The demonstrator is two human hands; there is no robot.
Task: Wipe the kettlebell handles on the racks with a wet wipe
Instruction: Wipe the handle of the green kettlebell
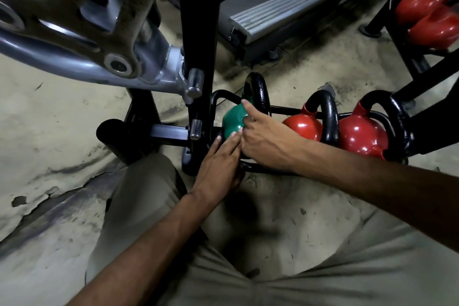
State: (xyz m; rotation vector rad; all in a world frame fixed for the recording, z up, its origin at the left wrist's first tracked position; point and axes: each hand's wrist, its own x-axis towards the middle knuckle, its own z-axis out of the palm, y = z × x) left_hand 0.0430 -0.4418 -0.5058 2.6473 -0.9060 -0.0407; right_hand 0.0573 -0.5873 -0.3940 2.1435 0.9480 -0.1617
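A green kettlebell (233, 120) with a black handle (258, 92) sits at the left end of a low black rack (263, 169). Two red kettlebells (304, 128) (361, 138) with black handles stand to its right. My left hand (219, 164) lies with straight fingers against the green bell's lower side. My right hand (263, 135) reaches over the bell, its forefinger stretched toward the base of the handle. No wipe shows in either hand.
A silver and black machine frame (196, 45) rises just left of the rack. A treadmill deck (298, 0) lies beyond. More red kettlebells (432, 15) sit on a rack at the upper right. My knees in beige trousers fill the foreground.
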